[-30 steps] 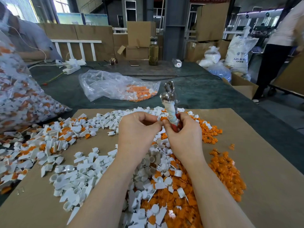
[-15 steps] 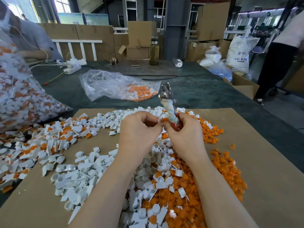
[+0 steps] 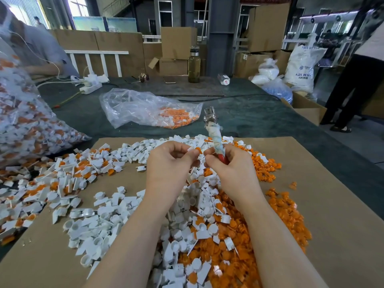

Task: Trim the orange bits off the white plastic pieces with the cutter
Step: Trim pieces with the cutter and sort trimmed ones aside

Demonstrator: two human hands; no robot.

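My left hand [image 3: 169, 163] pinches a small white plastic piece [image 3: 192, 150] with an orange bit on it, held above the heap. My right hand [image 3: 230, 169] grips the cutter [image 3: 214, 134], whose cloth-wrapped handle and metal head stick up and away from me. A small gap separates the two hands. White pieces [image 3: 99, 223] lie spread over the cardboard sheet [image 3: 342, 225]. Orange bits [image 3: 286, 213] are heaped to the right and under my forearms. Pieces with orange still attached [image 3: 68, 173] lie at the left.
A clear bag [image 3: 145, 109] holding orange bits lies on the green table behind the cardboard. A big full bag [image 3: 22, 125] of parts bulges at the left. A bottle [image 3: 194, 64], power strip [image 3: 91, 84] and boxes stand at the back. One person sits far left, another stands at right.
My hands have drawn slightly apart. The white piece with its orange bit now shows between my left fingertips. The cutter has tilted a little to the left.
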